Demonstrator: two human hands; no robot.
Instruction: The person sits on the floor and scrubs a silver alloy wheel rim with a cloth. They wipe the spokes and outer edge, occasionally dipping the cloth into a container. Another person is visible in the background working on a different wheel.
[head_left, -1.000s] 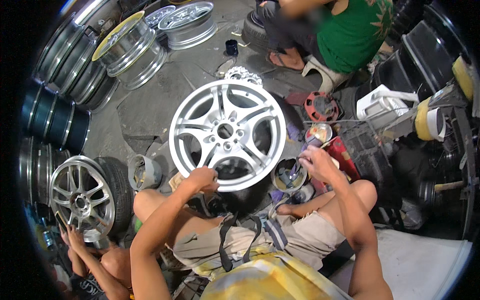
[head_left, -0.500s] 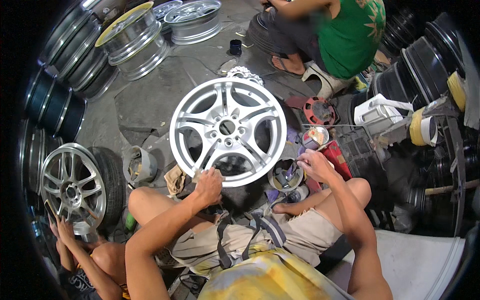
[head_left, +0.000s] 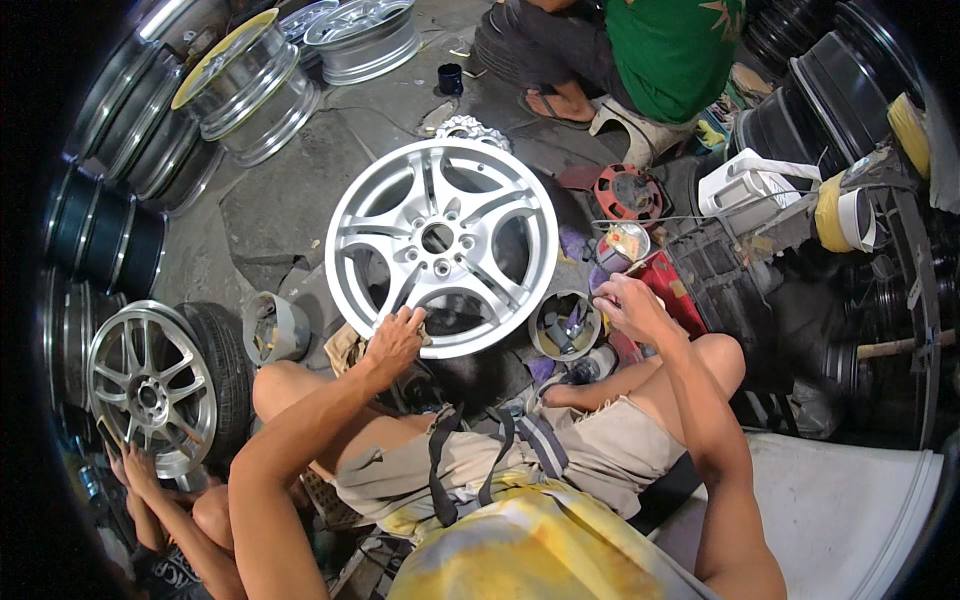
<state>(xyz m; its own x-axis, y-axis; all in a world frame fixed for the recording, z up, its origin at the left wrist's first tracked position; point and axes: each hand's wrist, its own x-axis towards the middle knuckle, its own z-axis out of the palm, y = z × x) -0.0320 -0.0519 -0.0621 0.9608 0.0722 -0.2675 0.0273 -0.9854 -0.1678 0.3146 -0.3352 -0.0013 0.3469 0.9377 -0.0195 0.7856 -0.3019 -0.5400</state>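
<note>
A silver multi-spoke wheel rim (head_left: 440,158) lies tilted in front of my knees, face up. My left hand (head_left: 397,340) is closed at its near-left lip, knuckles bent. A small tan edge shows beside those fingers; what it belongs to is unclear. My right hand (head_left: 635,308) hovers right of the rim, fingers pinched together, and whatever they hold is too small to make out. Just left of it stands a round tub (head_left: 537,338) with dark and purple scraps inside. A tan rag (head_left: 343,350) lies under the rim's near-left side.
Silver rims (head_left: 362,45) stand at the far left, beside stacked dark rims (head_left: 115,235). A grey bucket (head_left: 290,330) sits left of my knee. At lower left a person's hands (head_left: 135,468) are by another rim (head_left: 150,400). Someone in a green top (head_left: 665,60) sits opposite.
The view has shifted slightly, so the rim appears farther left and higher. My left hand stays at its near-left lip, its fingers slightly farther over the edge. My right hand stays pinched near the tub.
</note>
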